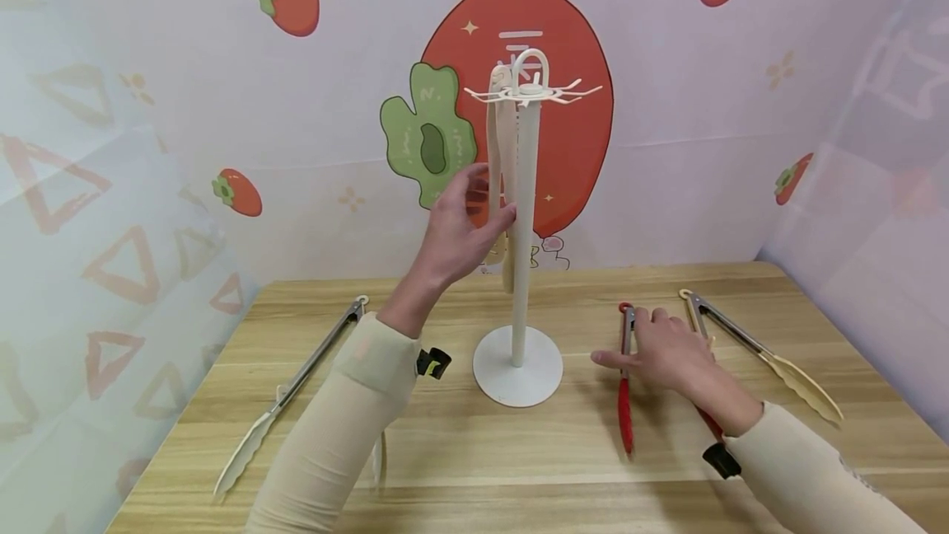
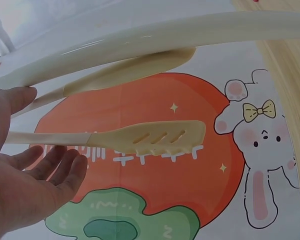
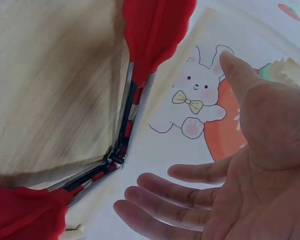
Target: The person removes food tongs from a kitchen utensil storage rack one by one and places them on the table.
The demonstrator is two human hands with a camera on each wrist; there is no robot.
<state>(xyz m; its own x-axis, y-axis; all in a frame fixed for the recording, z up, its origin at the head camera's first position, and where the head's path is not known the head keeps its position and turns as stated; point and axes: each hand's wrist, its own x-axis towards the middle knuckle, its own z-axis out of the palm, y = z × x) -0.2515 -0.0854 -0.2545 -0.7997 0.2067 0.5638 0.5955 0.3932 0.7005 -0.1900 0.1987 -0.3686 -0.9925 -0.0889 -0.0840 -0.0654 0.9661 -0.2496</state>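
A white utensil stand (image 1: 526, 213) rises from a round base, with hooks at its top. Cream utensils hang from its left side; the left wrist view shows a slotted turner (image 2: 160, 137) and a second utensil with a rounded head (image 2: 135, 67) beside the pole. My left hand (image 1: 455, 229) is around their handles, thumb by the pole and fingers loosely bent near the turner's handle; no firm grip shows. Over a pair of red-tipped tongs (image 1: 626, 414) hovers my right hand (image 1: 670, 353), fingers spread and holding nothing. These tongs (image 3: 155, 35) lie spread apart, partly hidden by that hand.
White-tipped tongs (image 1: 245, 456) lie spread on the left of the wooden table (image 1: 474, 468), partly under the left sleeve. Cream-tipped tongs (image 1: 804, 390) lie at the right, beside the red ones. A printed cloth (image 1: 356, 122) hangs behind and at the sides.
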